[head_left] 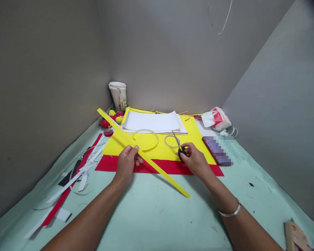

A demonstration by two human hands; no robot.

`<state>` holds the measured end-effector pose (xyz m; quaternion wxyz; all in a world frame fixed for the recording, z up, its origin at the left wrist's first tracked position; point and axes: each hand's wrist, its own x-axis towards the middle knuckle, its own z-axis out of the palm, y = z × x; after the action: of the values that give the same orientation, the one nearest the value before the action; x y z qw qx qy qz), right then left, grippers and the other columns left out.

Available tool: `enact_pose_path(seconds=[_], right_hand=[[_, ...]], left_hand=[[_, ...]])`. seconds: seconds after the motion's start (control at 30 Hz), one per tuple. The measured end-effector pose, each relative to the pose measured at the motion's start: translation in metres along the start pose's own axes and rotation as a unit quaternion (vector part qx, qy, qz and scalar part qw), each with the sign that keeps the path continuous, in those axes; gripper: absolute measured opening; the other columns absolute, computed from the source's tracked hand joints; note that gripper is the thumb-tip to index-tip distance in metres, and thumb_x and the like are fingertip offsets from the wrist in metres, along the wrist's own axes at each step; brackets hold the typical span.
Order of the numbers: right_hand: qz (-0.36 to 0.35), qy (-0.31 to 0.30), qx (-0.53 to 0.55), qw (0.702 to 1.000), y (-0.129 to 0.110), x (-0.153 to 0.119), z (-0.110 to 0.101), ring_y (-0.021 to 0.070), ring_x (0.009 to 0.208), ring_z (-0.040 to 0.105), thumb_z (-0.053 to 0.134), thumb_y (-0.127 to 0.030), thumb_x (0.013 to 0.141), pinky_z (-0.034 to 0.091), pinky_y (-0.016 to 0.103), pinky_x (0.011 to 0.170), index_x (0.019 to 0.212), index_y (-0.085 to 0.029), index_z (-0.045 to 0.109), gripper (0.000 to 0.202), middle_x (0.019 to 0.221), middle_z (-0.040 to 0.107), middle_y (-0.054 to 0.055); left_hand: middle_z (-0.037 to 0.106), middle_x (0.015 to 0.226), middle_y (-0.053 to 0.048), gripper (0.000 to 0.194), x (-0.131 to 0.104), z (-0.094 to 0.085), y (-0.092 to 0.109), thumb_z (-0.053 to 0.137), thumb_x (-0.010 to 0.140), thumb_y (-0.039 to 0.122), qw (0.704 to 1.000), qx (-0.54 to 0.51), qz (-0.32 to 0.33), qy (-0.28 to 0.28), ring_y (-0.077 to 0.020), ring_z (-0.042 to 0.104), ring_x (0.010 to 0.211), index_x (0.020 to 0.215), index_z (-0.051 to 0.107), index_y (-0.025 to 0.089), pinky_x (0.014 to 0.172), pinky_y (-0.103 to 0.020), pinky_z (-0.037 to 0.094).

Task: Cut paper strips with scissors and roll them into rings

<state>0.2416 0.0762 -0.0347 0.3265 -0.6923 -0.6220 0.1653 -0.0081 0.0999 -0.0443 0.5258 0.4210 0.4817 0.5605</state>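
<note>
Pinched between the thumb and fingers of my left hand [127, 160] is a long yellow strip [164, 173], slanting from upper left to lower right above the table. My right hand [196, 159] grips a pair of scissors [178, 143] by the black handles, blades pointing away from me. Beneath both hands lie a yellow sheet [196, 139] and a red sheet [162, 166]. A curled pale strip [157, 141] rests on the yellow sheet, and a ring-shaped coil [170, 141] sits by the scissor blades. White paper [151, 121] lies farther back.
Red, white and black scraps [68, 186] are heaped at the left. A white cup [117, 94] and red and yellow balls [112, 120] stand at the back left. At the right are a phone [216, 150] and a tissue pack [219, 118]. A wooden piece [297, 235] is near right.
</note>
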Motion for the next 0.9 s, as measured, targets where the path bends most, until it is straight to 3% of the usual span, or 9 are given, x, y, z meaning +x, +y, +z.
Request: enact_pose_path(seconds=[0.1,0.23,0.33,0.5,0.63,0.77,0.83,0.9], right_hand=[[0.009,0.029,-0.085,0.996,0.009,0.007,-0.015,0.021,0.081,0.064,0.059,-0.029,0.079,0.042,0.028,0.066,0.11,-0.025,0.058,0.031,0.09,0.069,0.003],[0.014,0.034,-0.205,0.978,0.02,0.012,-0.022,0.0237,0.093,0.062,0.057,-0.032,0.082,0.041,0.029,0.07,0.117,-0.021,0.06,0.036,0.106,0.065,0.011],[0.029,0.024,-0.255,0.966,0.026,0.015,-0.021,0.0242,0.093,0.06,0.057,-0.033,0.082,0.039,0.029,0.069,0.112,-0.017,0.064,0.034,0.101,0.063,0.013],[0.058,0.015,-0.25,0.967,0.034,0.018,-0.022,0.0221,0.082,0.061,0.057,-0.033,0.082,0.035,0.027,0.059,0.108,-0.015,0.065,0.033,0.097,0.064,0.013],[0.042,-0.021,-0.223,0.974,0.025,0.018,-0.032,0.0205,0.076,0.062,0.058,-0.027,0.08,0.036,0.027,0.06,0.09,-0.015,0.07,0.019,0.088,0.067,0.01],[-0.011,-0.03,-0.161,0.986,-0.005,0.004,-0.027,0.0201,0.095,0.061,0.05,-0.028,0.087,0.041,0.026,0.075,0.102,-0.021,0.069,0.024,0.105,0.068,0.007],[-0.047,-0.091,0.0,0.995,-0.021,-0.007,-0.012,0.0193,0.092,0.062,0.052,-0.034,0.087,0.043,0.026,0.075,0.101,-0.023,0.069,0.024,0.101,0.069,0.005],[-0.034,-0.18,0.114,0.976,-0.031,-0.018,0.006,0.0181,0.077,0.062,0.059,-0.038,0.082,0.043,0.026,0.064,0.101,-0.023,0.068,0.026,0.087,0.07,0.002]], left_hand=[[0.059,0.046,0.003,0.026,-0.002,0.002,0.002,0.062,0.078,0.039,1.0,0.014,-0.01,-0.015,-0.0115,0.049,0.043,0.068,0.046,0.021,0.044,-0.021,0.036],[0.063,0.05,0.001,0.021,-0.006,0.004,0.007,0.062,0.077,0.037,0.997,0.05,-0.033,-0.049,-0.0112,0.049,0.043,0.071,0.051,0.019,0.046,-0.022,0.038],[0.065,0.054,0.0,0.019,-0.008,0.005,0.009,0.061,0.077,0.035,0.993,0.083,-0.037,-0.069,-0.0117,0.05,0.044,0.072,0.054,0.019,0.048,-0.023,0.04],[0.068,0.058,-0.002,0.019,-0.01,0.005,0.008,0.061,0.076,0.036,0.987,0.12,-0.047,-0.092,-0.0121,0.051,0.044,0.075,0.056,0.018,0.049,-0.024,0.041],[0.069,0.058,-0.003,0.02,-0.01,0.006,0.008,0.063,0.075,0.036,0.985,0.124,-0.058,-0.109,-0.0124,0.052,0.044,0.081,0.058,0.017,0.048,-0.023,0.041],[0.07,0.06,-0.004,0.023,-0.01,0.007,0.007,0.064,0.074,0.037,0.982,0.128,-0.06,-0.125,-0.0122,0.053,0.045,0.083,0.058,0.016,0.049,-0.023,0.041],[0.07,0.061,-0.004,0.025,-0.011,0.008,0.006,0.065,0.074,0.038,0.98,0.13,-0.059,-0.14,-0.0129,0.054,0.046,0.084,0.059,0.016,0.049,-0.023,0.042],[0.07,0.061,-0.004,0.026,-0.013,0.009,0.006,0.066,0.074,0.039,0.978,0.124,-0.056,-0.158,-0.0144,0.056,0.048,0.084,0.059,0.016,0.049,-0.024,0.042]])
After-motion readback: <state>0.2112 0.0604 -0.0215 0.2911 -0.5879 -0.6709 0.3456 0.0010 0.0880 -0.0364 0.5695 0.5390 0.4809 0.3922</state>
